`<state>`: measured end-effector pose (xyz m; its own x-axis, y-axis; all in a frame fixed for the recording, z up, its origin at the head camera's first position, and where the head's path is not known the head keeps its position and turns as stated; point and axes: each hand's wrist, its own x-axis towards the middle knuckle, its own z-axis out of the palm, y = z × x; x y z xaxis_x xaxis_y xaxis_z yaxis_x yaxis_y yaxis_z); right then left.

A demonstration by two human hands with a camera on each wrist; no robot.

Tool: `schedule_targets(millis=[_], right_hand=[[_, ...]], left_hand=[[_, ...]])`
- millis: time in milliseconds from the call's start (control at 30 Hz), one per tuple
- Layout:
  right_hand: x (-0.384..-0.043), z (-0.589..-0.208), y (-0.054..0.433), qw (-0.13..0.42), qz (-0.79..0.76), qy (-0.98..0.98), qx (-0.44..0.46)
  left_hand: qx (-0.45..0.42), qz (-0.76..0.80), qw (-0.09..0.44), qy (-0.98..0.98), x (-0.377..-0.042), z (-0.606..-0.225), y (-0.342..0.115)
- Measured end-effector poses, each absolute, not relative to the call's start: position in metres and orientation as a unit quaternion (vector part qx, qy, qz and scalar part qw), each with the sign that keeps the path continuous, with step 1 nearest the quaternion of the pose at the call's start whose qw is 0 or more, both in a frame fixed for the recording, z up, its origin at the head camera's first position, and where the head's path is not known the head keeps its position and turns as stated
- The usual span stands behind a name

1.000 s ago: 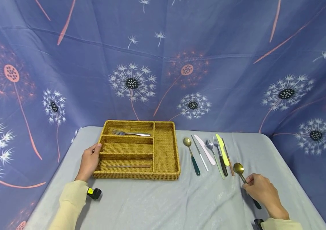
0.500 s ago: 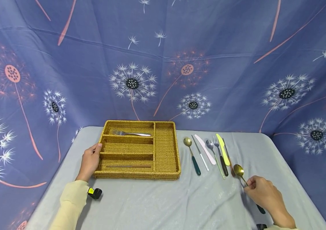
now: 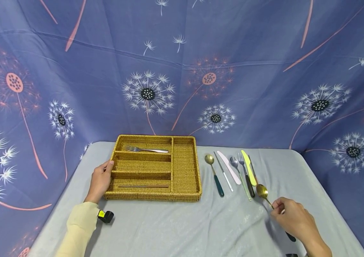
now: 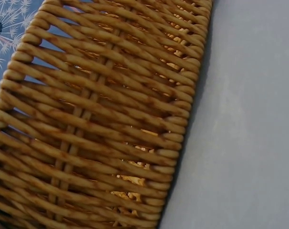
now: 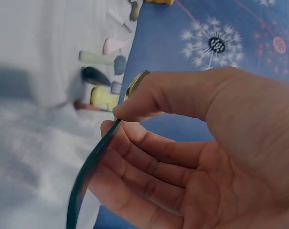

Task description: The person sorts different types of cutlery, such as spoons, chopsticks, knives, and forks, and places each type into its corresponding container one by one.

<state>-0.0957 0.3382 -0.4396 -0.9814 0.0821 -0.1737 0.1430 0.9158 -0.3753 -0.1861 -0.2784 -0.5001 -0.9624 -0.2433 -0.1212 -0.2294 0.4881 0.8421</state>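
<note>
My right hand [image 3: 295, 218] pinches a gold spoon [image 3: 262, 191] with a dark green handle between thumb and fingertips, right of the cutlery row. In the right wrist view the green handle [image 5: 82, 179] slants down past the fingers, and the gold bowl shows edge-on beyond the thumb. My left hand [image 3: 100, 180] grips the left rim of a woven divided tray [image 3: 153, 196]. Its woven side wall [image 4: 101, 114] fills much of the left wrist view. A fork [image 3: 149, 150] lies in the tray's back compartment; thin brown-ended chopsticks [image 3: 143, 186] lie in its front one.
Between tray and right hand lie another gold spoon [image 3: 218, 185], a white-handled stick-like utensil [image 3: 227, 181], a pink knife [image 3: 229, 167], a green-handled spoon [image 3: 244, 185], a dark-handled fork [image 3: 249, 185] and a yellow knife [image 3: 249, 168]. A brown stick-like utensil [image 3: 253, 171] is partly hidden. A patterned cloth hangs behind.
The right hand has moved slightly toward the table's front, still pinching the gold spoon. The spoon's bowl has swung left, over the brown utensil's near end. Left hand and tray stay put.
</note>
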Motion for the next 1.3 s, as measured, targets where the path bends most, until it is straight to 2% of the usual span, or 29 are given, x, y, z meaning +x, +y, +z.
schedule_targets(millis=[367, 533, 1033, 1300], right_hand=[[-0.107, -0.422, 0.305, -0.010, -0.189, 0.982, -0.021], [-0.118, -0.416, 0.285, -0.032, -0.189, 0.980, -0.059], [-0.178, -0.389, 0.205, -0.017, -0.163, 0.967, -0.197], [-0.199, -0.373, 0.156, -0.013, -0.130, 0.954, -0.271]], left_hand=[[0.137, -0.486, 0.006, -0.863, -0.186, -0.502, -0.279], [0.137, -0.485, 0.009, -0.864, -0.186, -0.503, -0.279], [0.135, -0.492, 0.008, -0.860, -0.186, -0.502, -0.279], [0.132, -0.492, 0.009, -0.861, -0.186, -0.502, -0.279]])
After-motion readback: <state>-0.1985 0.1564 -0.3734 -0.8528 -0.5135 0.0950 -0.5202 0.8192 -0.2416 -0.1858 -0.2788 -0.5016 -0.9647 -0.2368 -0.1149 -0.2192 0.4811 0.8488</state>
